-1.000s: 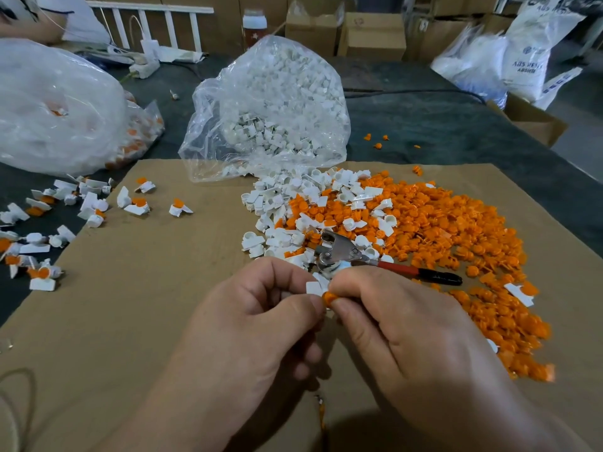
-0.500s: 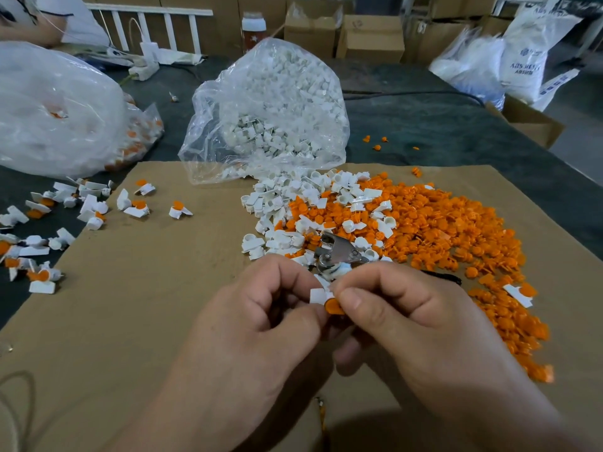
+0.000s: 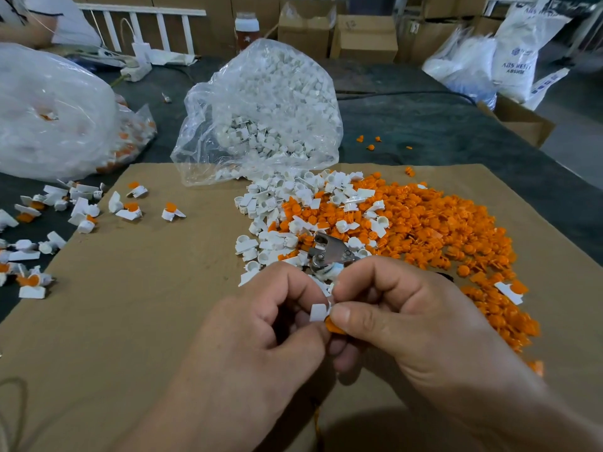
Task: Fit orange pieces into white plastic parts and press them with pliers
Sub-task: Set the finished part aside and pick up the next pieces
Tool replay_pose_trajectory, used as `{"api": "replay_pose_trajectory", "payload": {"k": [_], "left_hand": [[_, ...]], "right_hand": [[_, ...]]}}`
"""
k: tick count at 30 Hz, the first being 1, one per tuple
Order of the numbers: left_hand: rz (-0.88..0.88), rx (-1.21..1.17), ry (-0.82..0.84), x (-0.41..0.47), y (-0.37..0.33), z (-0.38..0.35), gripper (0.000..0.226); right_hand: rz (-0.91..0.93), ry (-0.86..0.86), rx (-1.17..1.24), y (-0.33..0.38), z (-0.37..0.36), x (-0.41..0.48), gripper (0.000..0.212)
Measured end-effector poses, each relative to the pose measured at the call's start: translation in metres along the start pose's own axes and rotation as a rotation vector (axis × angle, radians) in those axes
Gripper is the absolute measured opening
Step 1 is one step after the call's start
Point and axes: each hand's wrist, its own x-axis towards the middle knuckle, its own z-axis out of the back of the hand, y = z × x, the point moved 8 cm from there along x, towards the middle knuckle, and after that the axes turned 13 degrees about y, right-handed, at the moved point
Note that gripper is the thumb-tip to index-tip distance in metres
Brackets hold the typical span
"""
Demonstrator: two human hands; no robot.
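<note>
My left hand point(image 3: 261, 334) pinches a small white plastic part point(image 3: 318, 312) between thumb and fingers. My right hand point(image 3: 401, 324) pinches an orange piece point(image 3: 332, 327) against that white part, thumb on top. Both hands hover low over the cardboard sheet point(image 3: 137, 321). Just beyond my fingers lie the pliers point(image 3: 329, 252), metal jaws showing, their handles hidden behind my right hand. A heap of loose orange pieces point(image 3: 440, 230) spreads to the right, and loose white parts point(image 3: 277, 216) lie mixed along its left side.
An open clear bag of white parts point(image 3: 261, 115) stands behind the heap. Assembled white-and-orange pieces point(image 3: 75, 216) lie scattered at the left edge. A large clear bag point(image 3: 49, 115) sits at far left. Cardboard boxes point(image 3: 362, 37) and white sacks point(image 3: 509, 60) stand beyond the dark table.
Both hands have drawn slightly nearer to me with the white part and orange piece. My right hand now covers the pliers' handle.
</note>
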Motion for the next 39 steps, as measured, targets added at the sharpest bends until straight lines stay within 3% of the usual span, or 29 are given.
{"api": "replay_pose_trajectory", "payload": {"k": [4,7,11,15,17,25,30,34,39], "left_hand": [[0.024,0.031,-0.023,0.000,0.000,0.002,0.028],[0.074,-0.080,0.001,0.004,0.007,0.003,0.019],[0.096,-0.389,-0.138,0.007,0.020,0.022,0.011],[0.133,-0.592,-0.206,0.010,0.032,0.038,0.019],[0.150,-0.649,-0.216,0.011,0.036,0.042,0.017],[0.150,-0.702,-0.171,0.012,0.040,0.038,0.011],[0.152,-0.694,-0.136,0.011,0.039,0.035,0.022],[0.159,-0.693,-0.124,0.012,0.040,0.031,0.013],[0.117,-0.668,-0.115,0.011,0.035,0.032,0.016]], "right_hand": [[-0.018,-0.017,-0.004,-0.004,0.000,0.001,0.011],[-0.034,-0.056,-0.109,-0.003,0.000,-0.002,0.013],[0.014,-0.285,-1.107,0.031,0.017,-0.014,0.035],[-0.400,-0.150,-1.511,0.015,0.033,-0.009,0.069],[-0.500,-0.105,-1.548,0.009,0.042,-0.012,0.077],[-0.539,-0.086,-1.621,0.009,0.053,-0.013,0.085],[-0.436,-0.143,-1.656,0.014,0.050,-0.006,0.063],[-0.335,-0.286,-1.639,0.025,0.049,-0.006,0.046],[-0.111,-0.378,-1.381,0.047,0.044,-0.016,0.046]]}}
